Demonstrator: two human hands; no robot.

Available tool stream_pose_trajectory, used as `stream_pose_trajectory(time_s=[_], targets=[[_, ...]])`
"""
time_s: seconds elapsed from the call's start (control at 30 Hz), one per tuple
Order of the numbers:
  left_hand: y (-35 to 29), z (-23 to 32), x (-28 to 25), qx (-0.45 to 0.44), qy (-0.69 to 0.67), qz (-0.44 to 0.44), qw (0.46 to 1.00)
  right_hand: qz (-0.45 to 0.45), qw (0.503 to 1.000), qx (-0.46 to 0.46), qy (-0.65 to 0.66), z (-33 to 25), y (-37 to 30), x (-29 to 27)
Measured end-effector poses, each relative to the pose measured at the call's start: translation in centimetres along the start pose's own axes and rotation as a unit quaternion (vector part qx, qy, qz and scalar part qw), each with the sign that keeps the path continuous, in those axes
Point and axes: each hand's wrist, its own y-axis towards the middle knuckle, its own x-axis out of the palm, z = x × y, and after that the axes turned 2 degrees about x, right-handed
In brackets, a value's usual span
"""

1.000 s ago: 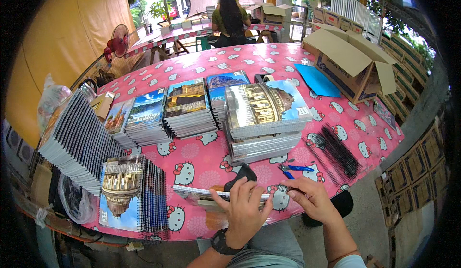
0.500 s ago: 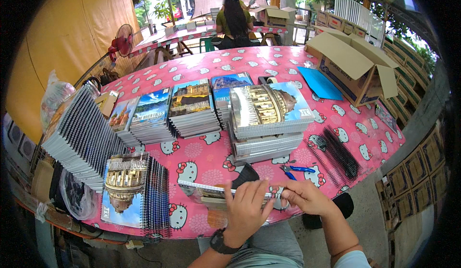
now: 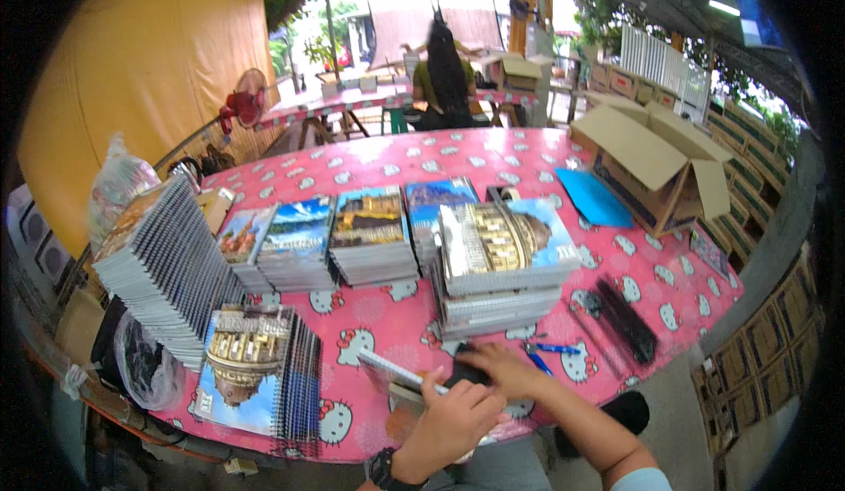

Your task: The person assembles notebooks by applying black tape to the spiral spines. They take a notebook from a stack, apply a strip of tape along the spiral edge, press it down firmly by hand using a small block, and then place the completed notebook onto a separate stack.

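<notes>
My left hand [image 3: 451, 422], with a black watch on the wrist, is closed on a spiral-bound book [image 3: 392, 370] held on edge near the table's front edge. My right hand [image 3: 503, 370] lies over a dark black object [image 3: 470, 366] just beyond the book; its fingers are at it, and its kind is unclear. Blue-handled cutters [image 3: 553, 350] lie to the right of that hand. A stack of books with a domed building on the cover [image 3: 506, 245] stands beyond both hands. To the left lies a similar pile of spiral-bound books [image 3: 246, 368].
Further book stacks [image 3: 370, 231] line the middle, with a tall spiral-edged stack [image 3: 172, 271] at left. Black binding coils [image 3: 627, 324] lie at right, near a blue sheet [image 3: 594, 198] and an open carton [image 3: 656, 161]. A person [image 3: 444, 77] sits at a far table.
My right hand has left the book's right end and reached forward to the black object. The left hand still holds the book, now tilted more. The whole view has shifted downward.
</notes>
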Motion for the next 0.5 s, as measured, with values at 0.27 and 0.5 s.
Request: stream_pose_trajectory(time_s=[0.27,0.5], targets=[[-0.3,-1.5,-0.2,-0.005,-0.071,-0.026,0.997,0.002,0.994,0.104,0.033,-2.3,-0.5,-1.5],[0.1,-1.2,-0.5,-0.013,-0.071,0.026,0.997,0.011,0.766,0.173,0.619,-1.4,-6.5,-1.3]])
